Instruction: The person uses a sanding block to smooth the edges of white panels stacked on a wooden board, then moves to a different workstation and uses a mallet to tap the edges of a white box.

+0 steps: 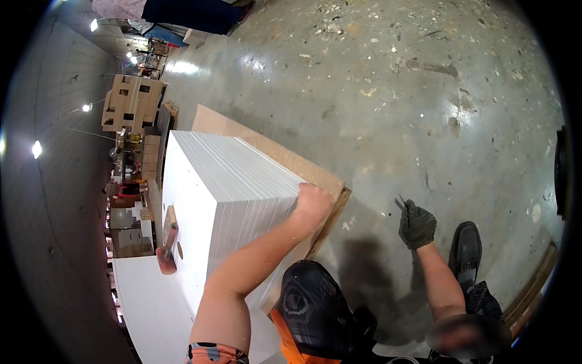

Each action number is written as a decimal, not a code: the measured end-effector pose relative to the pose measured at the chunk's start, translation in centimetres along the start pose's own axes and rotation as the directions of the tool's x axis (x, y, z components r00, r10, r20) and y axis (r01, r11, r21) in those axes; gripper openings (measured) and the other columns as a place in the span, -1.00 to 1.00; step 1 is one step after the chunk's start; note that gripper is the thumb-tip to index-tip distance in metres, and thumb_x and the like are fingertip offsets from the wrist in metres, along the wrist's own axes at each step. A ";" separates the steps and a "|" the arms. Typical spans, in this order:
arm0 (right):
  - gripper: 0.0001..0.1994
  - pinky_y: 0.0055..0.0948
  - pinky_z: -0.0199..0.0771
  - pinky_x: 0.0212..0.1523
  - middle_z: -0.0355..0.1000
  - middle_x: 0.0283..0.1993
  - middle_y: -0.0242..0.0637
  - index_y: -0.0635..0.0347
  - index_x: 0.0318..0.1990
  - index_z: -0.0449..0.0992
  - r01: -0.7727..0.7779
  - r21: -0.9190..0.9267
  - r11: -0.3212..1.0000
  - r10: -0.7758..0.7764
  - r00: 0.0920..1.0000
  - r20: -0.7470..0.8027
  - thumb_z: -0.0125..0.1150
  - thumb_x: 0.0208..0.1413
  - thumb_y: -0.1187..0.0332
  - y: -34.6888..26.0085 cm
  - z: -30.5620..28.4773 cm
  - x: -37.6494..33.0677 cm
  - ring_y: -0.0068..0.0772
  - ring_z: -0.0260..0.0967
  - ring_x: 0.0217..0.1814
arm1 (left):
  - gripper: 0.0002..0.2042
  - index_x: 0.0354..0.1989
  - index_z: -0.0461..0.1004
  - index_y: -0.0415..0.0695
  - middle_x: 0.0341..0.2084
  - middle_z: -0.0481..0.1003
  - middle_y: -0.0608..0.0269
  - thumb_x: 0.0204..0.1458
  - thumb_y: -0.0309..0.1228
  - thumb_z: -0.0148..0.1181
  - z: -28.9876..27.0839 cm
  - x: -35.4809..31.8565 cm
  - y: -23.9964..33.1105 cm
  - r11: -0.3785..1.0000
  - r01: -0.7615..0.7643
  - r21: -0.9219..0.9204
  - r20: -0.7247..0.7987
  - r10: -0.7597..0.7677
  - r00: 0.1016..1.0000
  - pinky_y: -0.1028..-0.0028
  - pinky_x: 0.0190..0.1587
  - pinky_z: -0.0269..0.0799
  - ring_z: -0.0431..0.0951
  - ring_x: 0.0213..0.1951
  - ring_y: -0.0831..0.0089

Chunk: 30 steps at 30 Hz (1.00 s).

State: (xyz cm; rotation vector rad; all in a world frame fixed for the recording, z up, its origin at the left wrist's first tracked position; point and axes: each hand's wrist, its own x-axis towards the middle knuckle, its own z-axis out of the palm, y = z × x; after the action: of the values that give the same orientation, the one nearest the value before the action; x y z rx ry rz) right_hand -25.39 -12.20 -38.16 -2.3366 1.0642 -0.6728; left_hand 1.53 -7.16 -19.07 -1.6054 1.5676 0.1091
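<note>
A tall stack of white sheets [206,200] rests on a brown wooden board [273,151] on the concrete floor. My bare left hand [312,205] clasps the stack's near corner, fingers wrapped over its edge next to the board. My right hand [417,225], in a dark glove, hangs in the air to the right of the stack over bare floor. Its fingers are curled and a thin dark tip sticks up from it; I cannot tell whether it holds anything. A red-handled tool [167,246] lies on the stack's broad white face.
Dark checked cloth with an emblem [309,297] and orange fabric sit at the lower middle. A black shoe [467,255] stands on the floor [388,91]. Cardboard stacks [130,103] and another white stack [151,309] lie at left. Another person [182,12] stands at the top.
</note>
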 end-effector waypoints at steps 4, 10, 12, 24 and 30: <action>-0.72 -0.06 0.29 -0.57 0.38 -0.57 -0.14 0.24 -0.08 0.47 -0.001 -0.028 1.000 0.000 1.000 -0.018 0.15 0.04 0.39 1.1 -0.4 -0.1 -0.03 0.33 -0.59 | -0.93 -0.55 0.60 0.03 -0.49 0.58 0.29 -0.14 -0.42 0.19 -6.1 -3.5 -3.1 0.998 -0.062 0.001 0.070 0.061 0.996 0.36 -0.35 0.48 0.62 -0.31 0.34; -0.72 -0.04 0.30 -0.56 0.39 -0.56 -0.11 0.26 -0.09 0.47 0.001 -0.046 0.999 -0.002 1.000 -0.027 0.15 0.04 0.37 0.6 -0.5 0.0 -0.02 0.35 -0.59 | -0.93 -0.45 0.55 -0.11 -0.40 0.60 0.22 -0.06 -0.41 0.21 -13.7 -13.9 -11.2 0.985 0.102 0.136 -0.137 -0.083 0.987 0.35 -0.24 0.54 0.63 -0.26 0.28; -0.72 -0.04 0.30 -0.56 0.39 -0.55 -0.11 0.26 -0.09 0.47 -0.014 -0.070 0.997 0.013 1.000 -0.020 0.15 0.04 0.37 0.7 -0.3 -0.2 -0.02 0.35 -0.58 | -0.92 -0.41 0.55 -0.14 -0.32 0.61 0.20 -0.04 -0.42 0.23 -15.1 -15.3 -12.3 0.996 0.085 0.025 -0.234 -0.077 0.969 0.34 -0.19 0.55 0.63 -0.20 0.23; -0.71 -0.04 0.27 -0.58 0.38 -0.57 -0.11 0.24 -0.06 0.45 0.007 -0.068 0.998 -0.007 1.000 -0.003 0.15 0.05 0.38 0.6 0.1 -0.1 -0.02 0.34 -0.58 | -0.83 -0.22 0.49 -0.26 -0.14 0.53 0.01 -0.02 -0.61 0.19 -7.9 -16.5 -12.3 0.759 -0.093 -0.645 -0.622 -0.450 0.641 0.18 0.14 0.33 0.47 0.06 0.02; -0.68 -0.03 0.26 -0.57 0.37 -0.56 -0.12 0.23 -0.02 0.42 0.000 -0.102 0.995 0.001 1.000 0.010 0.15 0.04 0.37 0.7 0.0 -0.1 -0.02 0.33 -0.58 | -0.89 -0.24 0.45 -0.22 -0.21 0.50 0.09 0.06 -0.59 0.14 -7.7 -16.5 -12.8 0.704 -0.134 -0.698 -0.572 -0.435 0.696 0.10 0.23 0.21 0.44 0.08 0.03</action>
State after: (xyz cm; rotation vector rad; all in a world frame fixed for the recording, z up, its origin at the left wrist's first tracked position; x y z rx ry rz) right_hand -25.79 -12.58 -38.63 -2.4231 1.1185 -0.6190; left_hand 5.20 -1.28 2.04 -2.6317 2.0987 -0.0372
